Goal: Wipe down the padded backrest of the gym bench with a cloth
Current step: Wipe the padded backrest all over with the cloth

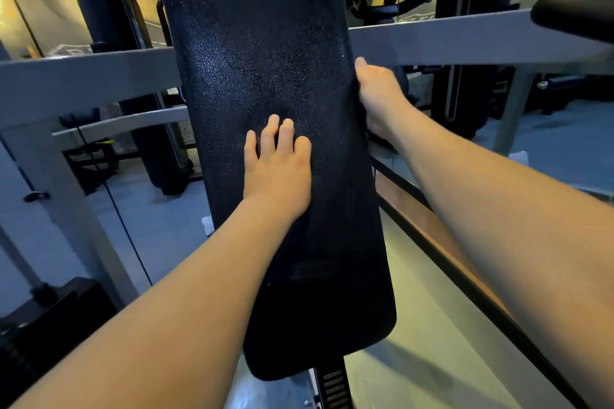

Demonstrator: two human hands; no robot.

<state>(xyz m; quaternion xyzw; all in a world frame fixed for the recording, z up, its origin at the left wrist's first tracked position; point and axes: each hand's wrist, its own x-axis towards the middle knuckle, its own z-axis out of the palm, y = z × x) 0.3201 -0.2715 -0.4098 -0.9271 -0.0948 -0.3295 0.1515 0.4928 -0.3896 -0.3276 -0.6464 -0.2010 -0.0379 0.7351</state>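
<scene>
The black padded backrest [265, 53] runs up the middle of the view, its textured surface shiny as if damp. My left hand [277, 169] lies flat on the pad's middle, fingers straight and pressing. A darker, smoother patch [319, 252] under and below that hand may be a dark cloth; I cannot tell. My right hand [378, 100] grips the backrest's right edge, thumb in front and fingers curled behind it.
Grey steel frame beams [442, 40] cross behind the backrest on both sides. Other black machine pads [109, 20] stand at the back. A thin cable [123, 226] hangs at the left. A wood-and-black rail [458, 252] runs along the right. Small white objects [520, 156] lie on the floor.
</scene>
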